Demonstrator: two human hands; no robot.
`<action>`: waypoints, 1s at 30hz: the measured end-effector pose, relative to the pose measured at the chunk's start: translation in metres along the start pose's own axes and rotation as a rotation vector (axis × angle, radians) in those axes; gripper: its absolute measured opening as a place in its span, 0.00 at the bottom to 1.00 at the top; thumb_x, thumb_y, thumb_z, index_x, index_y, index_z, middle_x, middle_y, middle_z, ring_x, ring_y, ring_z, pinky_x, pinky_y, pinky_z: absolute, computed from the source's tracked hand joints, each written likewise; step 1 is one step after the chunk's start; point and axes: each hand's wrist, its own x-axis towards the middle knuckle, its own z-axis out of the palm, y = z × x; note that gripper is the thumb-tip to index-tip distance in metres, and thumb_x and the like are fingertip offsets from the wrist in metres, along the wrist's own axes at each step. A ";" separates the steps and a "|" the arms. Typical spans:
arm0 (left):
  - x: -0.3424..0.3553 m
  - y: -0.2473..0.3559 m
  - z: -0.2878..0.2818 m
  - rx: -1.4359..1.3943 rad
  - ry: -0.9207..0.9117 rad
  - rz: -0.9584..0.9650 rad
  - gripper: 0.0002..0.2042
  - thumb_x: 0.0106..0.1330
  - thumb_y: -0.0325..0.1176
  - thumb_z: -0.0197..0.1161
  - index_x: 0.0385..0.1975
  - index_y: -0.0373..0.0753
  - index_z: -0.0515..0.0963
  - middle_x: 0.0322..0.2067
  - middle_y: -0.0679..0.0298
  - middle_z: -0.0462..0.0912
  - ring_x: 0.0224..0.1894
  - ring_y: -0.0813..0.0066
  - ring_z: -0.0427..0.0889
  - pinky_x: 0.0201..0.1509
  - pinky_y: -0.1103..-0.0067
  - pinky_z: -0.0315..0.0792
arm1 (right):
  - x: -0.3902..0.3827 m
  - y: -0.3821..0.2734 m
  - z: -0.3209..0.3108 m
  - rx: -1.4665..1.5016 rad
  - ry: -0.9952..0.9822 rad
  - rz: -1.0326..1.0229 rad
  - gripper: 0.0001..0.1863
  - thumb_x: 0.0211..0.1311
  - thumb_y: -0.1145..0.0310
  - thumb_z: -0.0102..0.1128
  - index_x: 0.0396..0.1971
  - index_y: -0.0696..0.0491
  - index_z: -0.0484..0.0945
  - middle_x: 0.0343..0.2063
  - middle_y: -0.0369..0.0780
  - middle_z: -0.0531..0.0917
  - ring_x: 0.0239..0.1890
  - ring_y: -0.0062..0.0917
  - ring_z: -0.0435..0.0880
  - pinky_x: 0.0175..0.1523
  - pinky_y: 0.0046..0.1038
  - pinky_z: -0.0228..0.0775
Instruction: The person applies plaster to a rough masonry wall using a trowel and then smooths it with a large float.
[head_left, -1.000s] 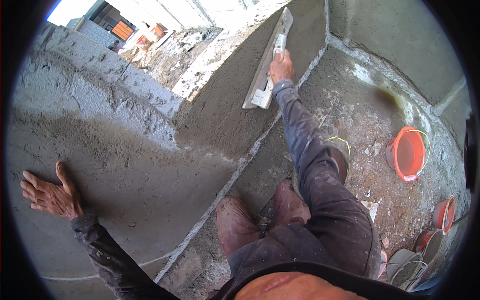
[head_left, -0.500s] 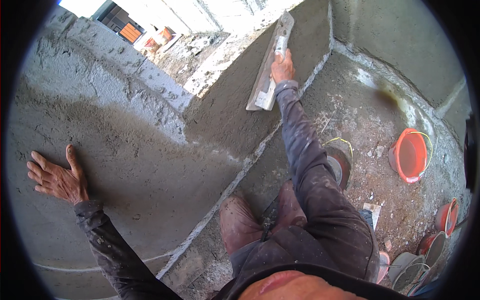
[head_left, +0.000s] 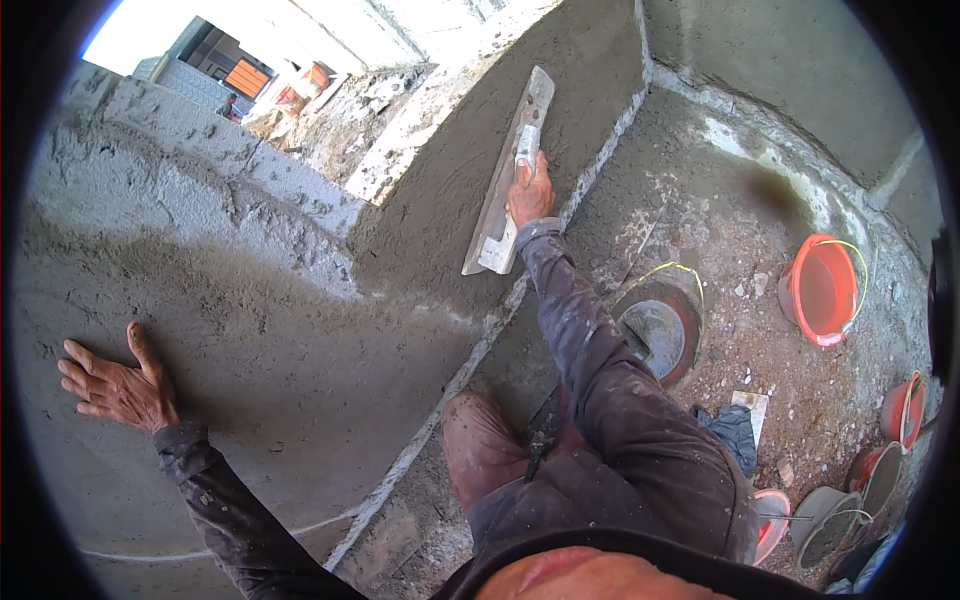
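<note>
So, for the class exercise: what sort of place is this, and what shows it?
Most likely a building site: the right hand holds a long trowel at a rough grey wall, and an orange-red bucket stands on a floor littered with debris.

You can read no words, labels, numbers or signs here, neither on your trowel [head_left: 499, 190] at twelve o'clock nor the red bucket [head_left: 790, 290] at three.

The right hand [head_left: 531, 188] holds a trowel [head_left: 500, 190] against the wall [head_left: 270, 400]; the left hand [head_left: 122, 393] lies spread on plaster.
</note>
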 end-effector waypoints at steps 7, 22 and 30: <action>0.000 -0.002 -0.001 0.002 -0.033 0.001 0.50 0.69 0.80 0.42 0.82 0.48 0.52 0.80 0.47 0.51 0.83 0.43 0.45 0.80 0.38 0.40 | -0.098 -0.054 0.017 0.015 -0.121 -0.306 0.35 0.78 0.59 0.54 0.79 0.53 0.56 0.54 0.57 0.84 0.46 0.48 0.91 0.45 0.45 0.88; -0.001 -0.003 0.003 0.063 -0.039 -0.008 0.51 0.69 0.80 0.40 0.81 0.46 0.54 0.79 0.45 0.54 0.81 0.40 0.51 0.79 0.39 0.44 | -0.069 -0.032 0.019 0.000 -0.132 -0.231 0.32 0.78 0.58 0.52 0.78 0.48 0.62 0.51 0.53 0.85 0.45 0.49 0.90 0.48 0.44 0.86; -0.001 -0.007 0.006 0.086 -0.032 0.019 0.52 0.68 0.82 0.39 0.81 0.44 0.54 0.79 0.46 0.53 0.81 0.39 0.50 0.79 0.39 0.44 | -0.034 0.101 0.003 -0.020 -0.045 0.669 0.32 0.80 0.55 0.47 0.79 0.50 0.59 0.58 0.53 0.84 0.43 0.42 0.89 0.45 0.37 0.83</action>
